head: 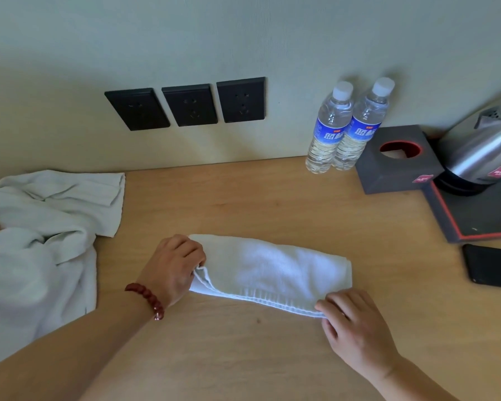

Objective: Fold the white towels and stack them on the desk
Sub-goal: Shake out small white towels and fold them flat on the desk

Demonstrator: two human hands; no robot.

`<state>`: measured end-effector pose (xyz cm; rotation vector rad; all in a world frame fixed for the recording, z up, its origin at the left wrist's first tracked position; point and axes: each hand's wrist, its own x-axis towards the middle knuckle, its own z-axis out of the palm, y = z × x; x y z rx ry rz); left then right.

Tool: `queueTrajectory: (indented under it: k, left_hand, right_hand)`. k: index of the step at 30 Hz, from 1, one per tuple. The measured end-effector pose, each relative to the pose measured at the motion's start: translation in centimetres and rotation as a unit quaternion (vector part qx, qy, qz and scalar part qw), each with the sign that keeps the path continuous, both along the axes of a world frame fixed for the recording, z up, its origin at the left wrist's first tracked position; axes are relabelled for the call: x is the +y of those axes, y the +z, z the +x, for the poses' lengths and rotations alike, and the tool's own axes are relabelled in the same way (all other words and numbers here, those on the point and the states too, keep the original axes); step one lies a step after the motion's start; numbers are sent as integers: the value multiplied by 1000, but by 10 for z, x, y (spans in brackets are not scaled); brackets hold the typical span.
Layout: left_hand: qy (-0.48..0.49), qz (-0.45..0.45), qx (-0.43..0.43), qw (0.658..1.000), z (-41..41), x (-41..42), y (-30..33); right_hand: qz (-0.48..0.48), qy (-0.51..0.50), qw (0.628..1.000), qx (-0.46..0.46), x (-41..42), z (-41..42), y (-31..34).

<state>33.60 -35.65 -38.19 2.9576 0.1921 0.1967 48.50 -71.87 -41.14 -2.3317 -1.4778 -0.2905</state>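
Head view, one entry, all places taken from the folded towel [269, 273].

- Folded towel: lies flat on the desk [243, 204], near its front middle, folded into a long band.
- Left hand [172, 266]: at the towel's left end, fingers curled and pinching the layered edges there. I see a red bead bracelet [148, 299] on its wrist.
- Right hand [356, 328]: at the towel's near right corner, fingertips pinching the hem.
- Unfolded towels [41, 235]: a rumpled heap well to the left of the folded towel, its edge near my left forearm.
- Water bottles [344, 125], tissue box [396, 160], kettle [480, 149] on a tray [469, 218]: behind and to the right. Phone [492, 266]: right, apart from the towel.

Risks, as I judge them:
- Layers at the left end are loose; if either pinch slips, the next fold may come out skewed.
- Pulling the ends unevenly could drag the band askew.
- A wide swing rightward could knock the phone or bottles.
- My left forearm could snag the heap.
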Motion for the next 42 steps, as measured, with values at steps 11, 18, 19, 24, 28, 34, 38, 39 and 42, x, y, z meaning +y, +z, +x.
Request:
queueTrajectory:
  k: [11,18,19,24,28,34,38,39,42]
  left_hand:
    - [18,77,37,996,-13,-4,7]
    - [20,103,9,994,-8,-23,28]
    - [23,100,-1,995,-5,-26,33]
    - [93,107,95,985,25,-46,34]
    - [112,103,178,972,44,-52,14]
    - [128,73,257,955,45,-52,-21]
    - [152,29,264,952,43,-52,-25]
    - [153,24,264,952,43,-52,-25]
    - [172,22,259,950,41,-54,-24]
  right_hand:
    - [-17,-23,999,14,-2,-16,11]
    - [3,-77,996,48,54,-24,38]
    - [-8,-91,994,57,63,-23,38]
    - [-97,-141,979,114,109,-25,30]
    - [-158,-147,965,147,133,-27,15]
    - [-176,-167,956,163,127,-22,-10]
    - [-173,-177,957,151,119,-16,-15]
    - [-174,-180,957,148,116,-15,-16]
    - [-174,-187,956,142,107,-9,-18]
